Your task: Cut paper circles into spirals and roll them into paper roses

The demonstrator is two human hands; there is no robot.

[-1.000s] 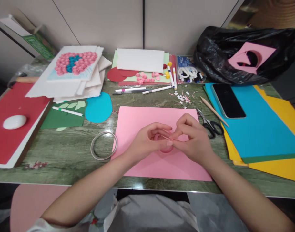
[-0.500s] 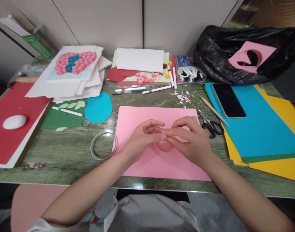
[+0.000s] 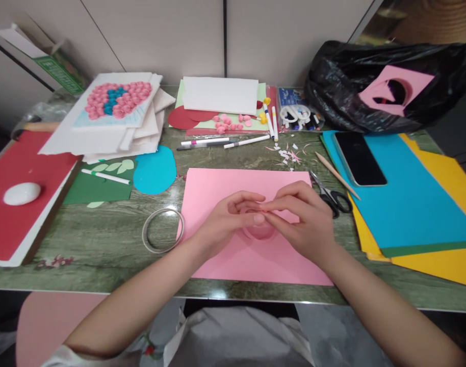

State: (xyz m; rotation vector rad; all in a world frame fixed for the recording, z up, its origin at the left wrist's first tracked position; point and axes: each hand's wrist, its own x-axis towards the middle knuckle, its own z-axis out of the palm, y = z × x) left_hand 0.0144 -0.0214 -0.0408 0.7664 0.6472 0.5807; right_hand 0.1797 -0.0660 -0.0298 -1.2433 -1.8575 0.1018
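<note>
Pinched between the fingertips of left hand (image 3: 225,221) and right hand (image 3: 307,221): small curled strip of pink paper (image 3: 260,233), held just above rectangular pink paper sheet (image 3: 217,183). Black-handled scissors (image 3: 334,200) lie beside the right hand, clear tape ring (image 3: 163,230) near the left.

No text, number or brand can be read in this view. The green panel of the cardboard box (image 3: 60,72) at the far left carries print, as does the blue marker pack (image 3: 291,97); both are too small to resolve
</note>
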